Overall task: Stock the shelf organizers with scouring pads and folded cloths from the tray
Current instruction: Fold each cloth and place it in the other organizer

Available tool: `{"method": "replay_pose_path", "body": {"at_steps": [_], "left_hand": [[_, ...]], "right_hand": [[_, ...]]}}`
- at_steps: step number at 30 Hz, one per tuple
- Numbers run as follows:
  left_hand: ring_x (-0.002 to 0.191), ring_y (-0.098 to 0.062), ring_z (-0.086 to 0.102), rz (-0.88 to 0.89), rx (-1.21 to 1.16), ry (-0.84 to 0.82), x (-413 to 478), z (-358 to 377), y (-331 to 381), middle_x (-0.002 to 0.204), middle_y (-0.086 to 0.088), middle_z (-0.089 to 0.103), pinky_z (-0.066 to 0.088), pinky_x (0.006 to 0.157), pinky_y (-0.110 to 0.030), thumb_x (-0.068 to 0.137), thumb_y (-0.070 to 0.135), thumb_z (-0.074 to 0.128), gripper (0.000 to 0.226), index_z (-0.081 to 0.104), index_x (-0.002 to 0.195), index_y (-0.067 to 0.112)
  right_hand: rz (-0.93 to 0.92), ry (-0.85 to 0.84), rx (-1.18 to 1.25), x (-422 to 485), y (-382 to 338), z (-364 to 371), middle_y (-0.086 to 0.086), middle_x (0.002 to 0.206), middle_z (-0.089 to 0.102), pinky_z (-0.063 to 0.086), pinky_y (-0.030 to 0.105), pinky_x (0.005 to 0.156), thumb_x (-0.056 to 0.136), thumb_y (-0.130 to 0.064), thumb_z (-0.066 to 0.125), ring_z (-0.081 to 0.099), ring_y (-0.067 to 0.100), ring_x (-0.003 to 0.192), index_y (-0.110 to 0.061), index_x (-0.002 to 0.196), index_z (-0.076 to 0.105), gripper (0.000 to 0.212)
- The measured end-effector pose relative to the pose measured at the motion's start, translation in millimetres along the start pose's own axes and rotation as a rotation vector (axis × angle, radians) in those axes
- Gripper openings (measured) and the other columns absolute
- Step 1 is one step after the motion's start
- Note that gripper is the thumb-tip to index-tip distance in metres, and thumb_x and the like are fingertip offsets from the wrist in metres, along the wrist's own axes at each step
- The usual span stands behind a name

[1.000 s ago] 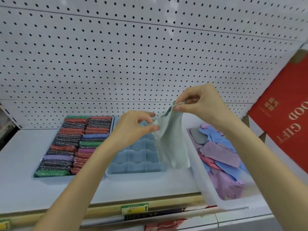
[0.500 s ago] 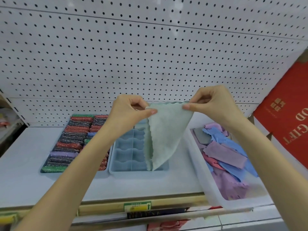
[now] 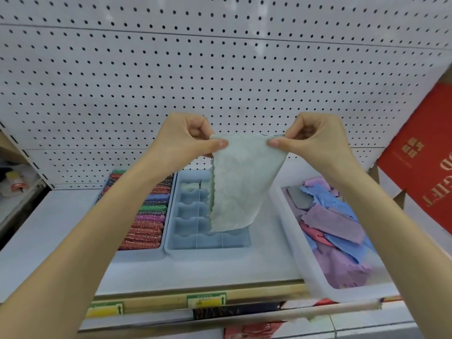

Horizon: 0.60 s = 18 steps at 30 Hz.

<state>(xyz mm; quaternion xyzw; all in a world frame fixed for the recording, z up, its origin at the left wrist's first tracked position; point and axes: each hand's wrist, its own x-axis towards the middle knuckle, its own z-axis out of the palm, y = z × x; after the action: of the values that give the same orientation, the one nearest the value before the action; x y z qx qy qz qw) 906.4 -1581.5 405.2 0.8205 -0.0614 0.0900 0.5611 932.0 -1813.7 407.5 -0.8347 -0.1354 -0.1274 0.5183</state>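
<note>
A pale green cloth (image 3: 241, 184) hangs in the air above the shelf. My left hand (image 3: 186, 140) pinches its top left corner and my right hand (image 3: 315, 140) pinches its top right corner, stretching the top edge flat. Below it sits a blue organizer (image 3: 193, 226) with wavy dividers; one pale cloth lies in its far cell. To its left, another organizer (image 3: 149, 214) is packed with glittery scouring pads in several colours. A white tray (image 3: 315, 277) at the right holds loose blue, purple and pink cloths.
A white pegboard (image 3: 220, 81) rises behind the shelf. A red gift box (image 3: 420, 167) leans at the right. The shelf's front edge (image 3: 171, 299) carries price labels. Bare shelf surface (image 3: 49, 228) lies left of the organizers.
My hands rose and moved apart, spreading the green cloth from a bunched hang into a flat sheet held by its top corners. The view tilted slightly.
</note>
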Motion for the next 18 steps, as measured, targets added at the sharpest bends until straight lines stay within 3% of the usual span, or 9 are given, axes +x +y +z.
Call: {"method": "replay_pose_path", "body": {"at_steps": [3,6,8,12,15,18], "left_hand": [[0.063,-0.011,0.069,0.002,0.002,-0.011,-0.3,0.2,3.4,0.071,-0.009,0.073,0.053,0.063,-0.017,0.074,0.011,0.079,0.018,0.062,0.073,0.005],[0.056,-0.006,0.060,-0.014,0.037,-0.062,-1.4,-0.2,7.1,0.074,-0.017,0.070,0.049,0.059,-0.010,0.075,0.011,0.079,0.017,0.069,0.088,0.014],[0.050,0.000,0.054,-0.030,0.126,-0.130,-1.6,0.6,7.0,0.072,-0.011,0.070,0.042,0.053,-0.005,0.076,0.014,0.077,0.017,0.072,0.092,0.017],[0.050,-0.004,0.060,-0.083,0.133,-0.182,-1.8,4.5,4.7,0.061,0.003,0.067,0.047,0.047,-0.015,0.084,0.013,0.070,0.004,0.068,0.088,0.011],[0.066,-0.017,0.072,-0.083,-0.003,-0.204,-4.0,6.9,3.0,0.075,-0.013,0.071,0.057,0.060,-0.022,0.092,0.009,0.060,0.005,0.060,0.094,0.005],[0.073,-0.020,0.073,-0.071,-0.082,-0.164,-5.7,6.9,4.4,0.084,-0.020,0.071,0.059,0.069,-0.026,0.091,0.009,0.061,0.013,0.063,0.100,-0.001]], "right_hand": [[-0.014,-0.003,0.025,-1.5,-0.5,-3.8,0.002,0.062,0.061,0.045,0.018,0.055,0.064,-0.018,0.086,0.050,0.009,0.056,-0.015,0.067,0.058,0.029],[-0.016,-0.132,0.007,-3.8,-1.7,-9.3,0.001,0.064,0.060,0.043,0.012,0.057,0.069,-0.017,0.083,0.048,0.004,0.056,-0.021,0.086,0.067,0.023],[-0.011,-0.229,-0.086,-5.6,-2.9,-12.1,-0.004,0.061,0.059,0.041,0.009,0.056,0.072,-0.018,0.080,0.046,0.001,0.054,-0.019,0.085,0.071,0.016],[0.061,-0.346,-0.110,-11.7,-3.2,-13.3,-0.013,0.053,0.060,0.038,0.015,0.045,0.085,-0.015,0.069,0.057,0.004,0.046,-0.009,0.079,0.065,0.009],[0.127,-0.377,0.097,-16.1,0.5,-14.0,0.001,0.070,0.068,0.050,0.018,0.057,0.089,-0.009,0.063,0.070,0.016,0.068,-0.003,0.086,0.063,0.007],[0.141,-0.426,0.196,-18.4,1.7,-16.9,0.003,0.074,0.072,0.051,0.014,0.068,0.086,-0.001,0.062,0.068,0.009,0.069,-0.001,0.090,0.067,0.006]]}}
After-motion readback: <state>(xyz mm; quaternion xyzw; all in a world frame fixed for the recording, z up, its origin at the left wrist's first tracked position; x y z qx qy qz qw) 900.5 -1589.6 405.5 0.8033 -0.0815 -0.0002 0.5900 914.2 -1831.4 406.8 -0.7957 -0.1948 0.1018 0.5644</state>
